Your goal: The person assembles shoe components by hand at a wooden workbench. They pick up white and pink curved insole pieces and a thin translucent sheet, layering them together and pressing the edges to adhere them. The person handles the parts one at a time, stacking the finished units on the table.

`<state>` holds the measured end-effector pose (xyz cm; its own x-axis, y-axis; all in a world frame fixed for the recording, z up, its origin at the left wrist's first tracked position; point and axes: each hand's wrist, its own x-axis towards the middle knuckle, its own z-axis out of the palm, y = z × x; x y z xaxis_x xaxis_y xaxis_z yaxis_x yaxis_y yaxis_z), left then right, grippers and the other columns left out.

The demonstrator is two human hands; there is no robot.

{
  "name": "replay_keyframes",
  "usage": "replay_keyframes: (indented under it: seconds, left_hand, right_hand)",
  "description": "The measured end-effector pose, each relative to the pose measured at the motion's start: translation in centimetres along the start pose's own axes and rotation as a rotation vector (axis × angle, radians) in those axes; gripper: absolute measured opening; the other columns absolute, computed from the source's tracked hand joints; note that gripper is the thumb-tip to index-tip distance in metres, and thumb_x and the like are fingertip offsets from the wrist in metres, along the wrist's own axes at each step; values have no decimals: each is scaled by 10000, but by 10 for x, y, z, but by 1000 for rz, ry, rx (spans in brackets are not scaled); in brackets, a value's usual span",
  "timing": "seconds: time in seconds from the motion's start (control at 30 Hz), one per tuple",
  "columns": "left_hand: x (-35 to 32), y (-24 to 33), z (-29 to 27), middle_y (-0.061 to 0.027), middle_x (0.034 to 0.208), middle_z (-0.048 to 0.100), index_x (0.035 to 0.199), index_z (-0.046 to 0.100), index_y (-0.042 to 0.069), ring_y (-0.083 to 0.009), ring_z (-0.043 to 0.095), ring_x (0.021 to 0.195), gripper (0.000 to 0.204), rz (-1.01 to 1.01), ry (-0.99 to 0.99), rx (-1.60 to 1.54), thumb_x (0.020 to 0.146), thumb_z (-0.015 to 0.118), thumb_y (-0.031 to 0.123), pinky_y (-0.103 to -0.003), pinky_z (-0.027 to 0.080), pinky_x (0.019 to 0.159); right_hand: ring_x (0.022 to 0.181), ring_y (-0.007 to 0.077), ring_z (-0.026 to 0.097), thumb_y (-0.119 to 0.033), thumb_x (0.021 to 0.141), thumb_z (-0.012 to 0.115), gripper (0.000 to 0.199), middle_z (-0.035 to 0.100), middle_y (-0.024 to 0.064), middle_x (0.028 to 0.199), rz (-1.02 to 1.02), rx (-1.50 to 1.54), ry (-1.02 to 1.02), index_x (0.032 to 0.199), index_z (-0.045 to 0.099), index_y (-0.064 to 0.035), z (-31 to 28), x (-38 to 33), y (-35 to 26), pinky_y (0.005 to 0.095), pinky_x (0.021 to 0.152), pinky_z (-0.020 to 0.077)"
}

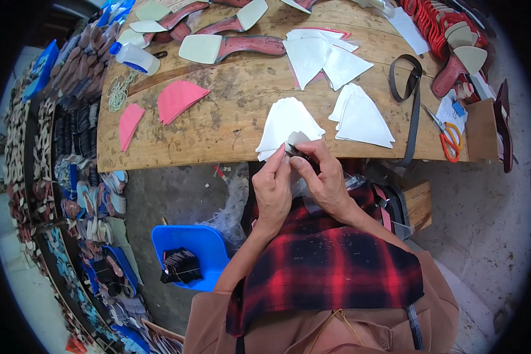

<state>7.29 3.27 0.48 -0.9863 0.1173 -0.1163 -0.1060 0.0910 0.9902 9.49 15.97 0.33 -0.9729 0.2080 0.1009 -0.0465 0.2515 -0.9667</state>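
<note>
Close together at the table's front edge, my left hand (272, 192) and my right hand (329, 184) pinch a small whitish piece (299, 137) between the fingertips. A small dark object shows under my right fingers, too covered to name. Just beyond my fingers lies a stack of white curved pieces (288, 118), with a second white stack (364, 121) to its right. Farther back, more white pieces (312, 54) overlap some red-edged ones. Two groups of pink pieces (182, 100) rest on the left of the table.
Red shoe lasts with pale toes (251, 46) lie along the back of the wooden table (236, 130). Orange-handled scissors (451, 144) and a black strap (413, 112) are on the right, a bottle (137, 58) at the left. A blue chair (209, 239) stands below; loaded racks (88, 194) line the left.
</note>
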Motion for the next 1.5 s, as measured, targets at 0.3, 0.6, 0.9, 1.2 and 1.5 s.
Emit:
replay_keyframes:
  seconds: [0.3,0.6,0.9,1.2,1.5]
  left_hand:
    - [-3,-4,11,-95,1052,700,1280,600,-49,-98,594,955,336,-69,27,-211,998,568,131,-250,480,846]
    - [3,10,-1,-194,1026,704,1286,593,-42,-197,690,866,337,252,-64,304,968,565,66,-300,523,758]
    - [6,16,-2,-222,1072,687,1228,626,-40,-302,694,921,323,469,-149,562,920,611,53,-357,534,801]
    - [14,15,-3,-74,1031,693,1099,666,-72,-102,611,940,237,-55,-186,-13,952,567,85,-258,481,857]
    - [22,-9,11,-73,1009,674,1122,612,-45,-94,605,864,221,-264,-61,-746,975,587,118,-227,479,801]
  right_hand:
    - [697,145,581,-205,1006,558,179,614,47,826,212,396,-75,1042,561,-30,-7,1,3,309,614,476]
    - [772,246,676,-99,910,652,224,692,148,930,46,68,-19,1099,632,17,-10,6,-3,350,678,507]
    - [792,356,667,-77,854,656,165,657,199,865,-100,-316,-17,983,638,24,-25,8,-26,379,682,508]
    - [904,335,663,-123,816,677,206,670,175,946,-35,-131,-37,981,654,-2,-17,4,3,391,791,517]
    - [735,307,640,-62,717,727,295,609,130,820,-415,-207,28,989,622,-19,-17,2,9,378,645,510]
